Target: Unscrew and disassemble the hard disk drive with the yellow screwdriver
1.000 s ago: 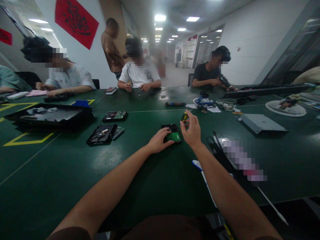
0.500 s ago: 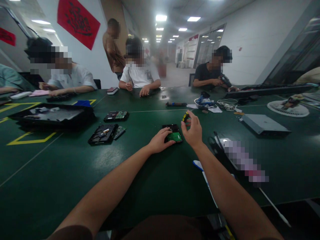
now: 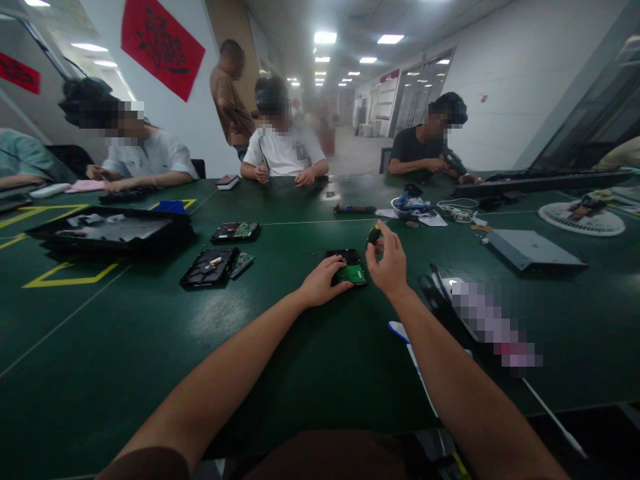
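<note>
In my right hand [image 3: 389, 263] is a yellow-and-black screwdriver [image 3: 373, 235], its handle pinched upright between thumb and fingers. The screwdriver's shaft and tip are too dark or hidden to make out. Just below and to the left lies a hard drive [image 3: 356, 274] with its green circuit board facing up. My left hand [image 3: 323, 281] grips the drive's left side, fingers across the top and thumb along the near edge, covering part of it.
To the left lie an opened black drive casing [image 3: 207, 268], another hard drive [image 3: 236, 232] and a large black tray [image 3: 110, 250]. On the right are a grey metal box [image 3: 535, 250] and a phone [image 3: 493, 320]. Co-workers sit across the table.
The screwdriver handle has turned within my right fingers, showing less yellow. My left hand stays on the hard drive. The whole view has shifted slightly.
</note>
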The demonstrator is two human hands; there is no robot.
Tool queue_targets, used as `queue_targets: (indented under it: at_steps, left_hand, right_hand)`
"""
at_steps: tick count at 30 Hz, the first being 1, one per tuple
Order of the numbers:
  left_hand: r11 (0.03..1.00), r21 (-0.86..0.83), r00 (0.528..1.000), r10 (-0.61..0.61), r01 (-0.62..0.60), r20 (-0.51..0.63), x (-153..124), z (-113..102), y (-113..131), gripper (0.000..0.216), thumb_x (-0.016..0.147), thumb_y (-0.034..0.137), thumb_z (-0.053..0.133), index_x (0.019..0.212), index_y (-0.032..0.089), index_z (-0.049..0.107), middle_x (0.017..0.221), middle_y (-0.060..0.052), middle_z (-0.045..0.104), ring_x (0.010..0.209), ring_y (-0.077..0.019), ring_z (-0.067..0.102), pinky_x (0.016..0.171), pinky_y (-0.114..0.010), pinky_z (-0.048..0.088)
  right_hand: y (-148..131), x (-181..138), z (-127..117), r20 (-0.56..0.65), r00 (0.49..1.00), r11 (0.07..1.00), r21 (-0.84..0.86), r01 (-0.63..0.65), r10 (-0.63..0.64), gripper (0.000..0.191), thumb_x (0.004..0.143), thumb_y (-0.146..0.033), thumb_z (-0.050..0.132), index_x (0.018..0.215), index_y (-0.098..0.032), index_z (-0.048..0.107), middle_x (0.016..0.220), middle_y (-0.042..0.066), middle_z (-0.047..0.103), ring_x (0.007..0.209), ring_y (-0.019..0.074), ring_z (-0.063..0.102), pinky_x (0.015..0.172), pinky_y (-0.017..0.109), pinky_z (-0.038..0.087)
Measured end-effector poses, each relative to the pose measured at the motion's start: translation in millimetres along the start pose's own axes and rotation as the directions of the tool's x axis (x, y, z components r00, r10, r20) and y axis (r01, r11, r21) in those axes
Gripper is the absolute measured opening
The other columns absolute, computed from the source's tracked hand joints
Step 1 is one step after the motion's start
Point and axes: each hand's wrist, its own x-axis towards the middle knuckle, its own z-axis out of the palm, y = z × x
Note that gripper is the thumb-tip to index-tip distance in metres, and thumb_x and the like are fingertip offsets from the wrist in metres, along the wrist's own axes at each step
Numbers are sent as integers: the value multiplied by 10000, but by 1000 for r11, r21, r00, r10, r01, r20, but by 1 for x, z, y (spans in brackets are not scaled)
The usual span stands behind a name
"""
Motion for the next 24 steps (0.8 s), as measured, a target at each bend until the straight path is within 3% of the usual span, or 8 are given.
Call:
queue_targets:
  at_steps: [5, 20, 24]
  left_hand:
    - [1000, -6, 1000, -3, 3, 8, -1, -1, 1, 635, 922, 557, 680, 1433, 200, 563, 1608, -148, 450, 1518, -312, 393, 1253, -507, 346]
    - [1000, 1, 1000, 5, -5, -5, 0, 1, 0, 633, 923, 562, 674, 1418, 179, 575, 1593, -155, 468, 1514, -306, 399, 1259, -490, 342]
    - [1000, 2, 1000, 11, -11, -9, 0, 1, -2, 629, 919, 554, 683, 1425, 196, 569, 1596, -144, 464, 1516, -303, 397, 1258, -496, 343]
  right_hand:
    - [-1, 1, -1, 2, 1000, 999, -31, -8, 8, 586, 971, -304, 580, 1532, -248, 422, 1266, 150, 588, 881, 229, 667, 786, 454, 647]
    - [0, 0, 0, 20, 1000, 1000, -28, 11, -11, 691, 987, -254, 540, 1634, -286, 300, 1301, 148, 593, 980, 242, 673, 824, 432, 641]
    - [0, 0, -1, 12, 1000, 1000, -31, 4, -4, 637, 988, -290, 570, 1593, -295, 368, 1289, 138, 589, 929, 228, 677, 828, 449, 638]
